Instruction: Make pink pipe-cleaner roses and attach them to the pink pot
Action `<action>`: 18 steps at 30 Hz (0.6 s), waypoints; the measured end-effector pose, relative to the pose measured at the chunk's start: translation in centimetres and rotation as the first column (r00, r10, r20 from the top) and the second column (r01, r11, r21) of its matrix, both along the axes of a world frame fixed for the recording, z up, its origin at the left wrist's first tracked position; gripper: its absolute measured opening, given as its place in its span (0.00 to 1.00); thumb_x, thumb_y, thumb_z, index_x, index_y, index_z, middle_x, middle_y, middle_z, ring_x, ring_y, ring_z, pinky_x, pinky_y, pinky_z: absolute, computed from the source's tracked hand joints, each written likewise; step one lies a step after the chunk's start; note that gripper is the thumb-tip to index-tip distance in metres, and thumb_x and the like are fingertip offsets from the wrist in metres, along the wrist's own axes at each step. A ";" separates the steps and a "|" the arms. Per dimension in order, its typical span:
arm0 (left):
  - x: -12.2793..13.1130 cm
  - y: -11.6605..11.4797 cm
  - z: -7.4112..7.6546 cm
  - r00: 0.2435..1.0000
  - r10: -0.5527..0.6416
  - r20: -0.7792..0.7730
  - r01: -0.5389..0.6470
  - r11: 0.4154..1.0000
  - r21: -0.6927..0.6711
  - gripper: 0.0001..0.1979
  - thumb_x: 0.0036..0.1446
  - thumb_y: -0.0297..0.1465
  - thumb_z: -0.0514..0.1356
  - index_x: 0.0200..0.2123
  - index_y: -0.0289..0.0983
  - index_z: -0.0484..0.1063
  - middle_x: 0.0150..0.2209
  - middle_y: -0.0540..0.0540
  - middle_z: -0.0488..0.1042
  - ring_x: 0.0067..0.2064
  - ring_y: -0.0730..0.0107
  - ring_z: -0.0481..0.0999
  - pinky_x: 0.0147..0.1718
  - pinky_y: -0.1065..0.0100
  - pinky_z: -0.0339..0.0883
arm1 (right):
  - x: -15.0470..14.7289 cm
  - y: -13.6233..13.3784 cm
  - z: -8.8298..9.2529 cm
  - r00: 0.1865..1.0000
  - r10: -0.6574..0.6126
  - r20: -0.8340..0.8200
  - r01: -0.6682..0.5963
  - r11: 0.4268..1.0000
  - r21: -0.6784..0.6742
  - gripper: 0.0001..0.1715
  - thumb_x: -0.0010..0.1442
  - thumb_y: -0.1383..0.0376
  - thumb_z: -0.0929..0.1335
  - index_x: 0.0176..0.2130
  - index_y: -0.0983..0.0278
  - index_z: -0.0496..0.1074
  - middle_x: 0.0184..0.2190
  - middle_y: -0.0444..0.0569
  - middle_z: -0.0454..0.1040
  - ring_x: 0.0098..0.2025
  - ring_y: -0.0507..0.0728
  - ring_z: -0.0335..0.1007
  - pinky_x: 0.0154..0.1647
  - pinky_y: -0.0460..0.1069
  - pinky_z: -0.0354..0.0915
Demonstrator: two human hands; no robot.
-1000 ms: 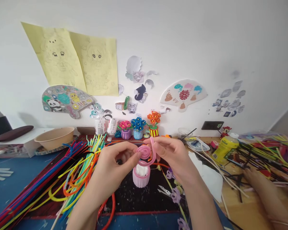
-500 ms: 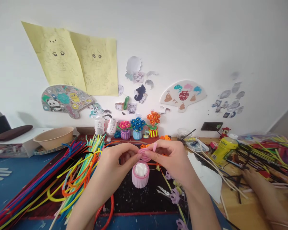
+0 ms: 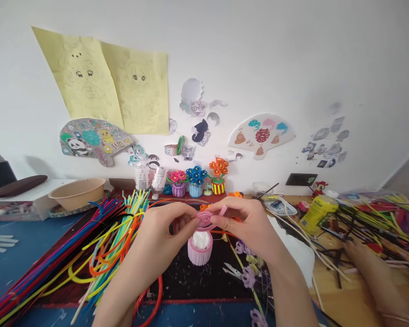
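Both my hands meet over the black mat [image 3: 197, 281] and pinch a pink pipe cleaner wound into a flat spiral [image 3: 206, 219]. My left hand [image 3: 167, 234] grips the coil's left side with thumb and fingers closed. On the right side my right hand [image 3: 247, 227] holds the coil, and the loose pink end sticks up by its fingertips. Just below the coil stands a small pink ribbed cup [image 3: 200, 248] with white filling.
A big heap of coloured pipe cleaners [image 3: 88, 254] lies at left, more at right [image 3: 381, 213]. Purple flower shapes and small scissors [image 3: 234, 271] lie on the mat. Three little flower pots [image 3: 197, 180], a yellow glue bottle [image 3: 317, 210], a bowl [image 3: 77, 194]. Another person's hand [image 3: 371, 265] rests at right.
The loose pink tail that stood out around the coil has been wound in closer; the spiral is tighter and tilted flatter. Both hands stay over the cup.
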State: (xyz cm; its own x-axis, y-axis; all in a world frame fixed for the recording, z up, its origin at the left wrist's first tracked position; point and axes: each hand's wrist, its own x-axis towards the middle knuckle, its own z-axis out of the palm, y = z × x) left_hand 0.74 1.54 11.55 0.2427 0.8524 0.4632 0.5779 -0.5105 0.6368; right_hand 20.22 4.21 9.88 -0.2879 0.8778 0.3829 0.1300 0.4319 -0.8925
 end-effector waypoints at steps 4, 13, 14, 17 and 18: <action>0.2 0.1 0.1 0.997 0.015 -0.070 -0.016 1.000 -0.017 0.11 0.59 0.32 0.58 0.29 0.36 0.78 0.24 0.49 0.77 0.26 0.72 0.70 0.26 0.72 0.59 | -0.3 -0.6 0.3 0.989 -0.044 0.142 0.027 0.993 0.118 0.07 0.59 0.61 0.74 0.33 0.61 0.81 0.30 0.46 0.80 0.31 0.56 0.73 0.31 0.49 0.66; -0.2 0.1 0.1 0.997 0.022 0.079 -0.009 0.987 -0.161 0.16 0.59 0.39 0.59 0.26 0.36 0.78 0.21 0.50 0.73 0.22 0.75 0.62 0.20 0.73 0.53 | -1.0 0.0 -0.3 0.999 0.036 -0.016 -0.036 0.999 -0.021 0.14 0.55 0.55 0.76 0.29 0.63 0.79 0.29 0.49 0.81 0.31 0.58 0.77 0.31 0.50 0.70; -0.2 0.1 0.2 0.995 0.022 0.101 -0.005 0.985 -0.173 0.16 0.59 0.40 0.59 0.26 0.36 0.78 0.21 0.49 0.74 0.22 0.75 0.62 0.20 0.73 0.53 | -1.0 0.0 -0.3 0.997 0.056 -0.061 -0.059 0.997 -0.049 0.15 0.54 0.54 0.76 0.29 0.64 0.79 0.30 0.50 0.81 0.31 0.58 0.77 0.32 0.51 0.71; -0.2 0.0 0.4 0.989 0.035 0.146 -0.006 0.980 -0.197 0.17 0.59 0.42 0.59 0.28 0.35 0.79 0.21 0.48 0.74 0.22 0.74 0.64 0.20 0.72 0.54 | -1.3 -0.1 -0.3 0.981 0.102 -0.168 -0.120 0.988 -0.101 0.16 0.50 0.53 0.78 0.29 0.64 0.80 0.28 0.49 0.81 0.31 0.58 0.78 0.33 0.51 0.73; -0.1 -0.2 0.5 0.987 0.054 0.150 -0.024 0.981 -0.194 0.17 0.59 0.42 0.59 0.28 0.35 0.79 0.21 0.48 0.74 0.22 0.74 0.65 0.20 0.72 0.54 | -1.5 -0.2 -0.2 0.976 0.106 -0.189 -0.129 0.985 -0.114 0.16 0.49 0.54 0.78 0.29 0.64 0.80 0.27 0.49 0.81 0.30 0.57 0.78 0.32 0.50 0.72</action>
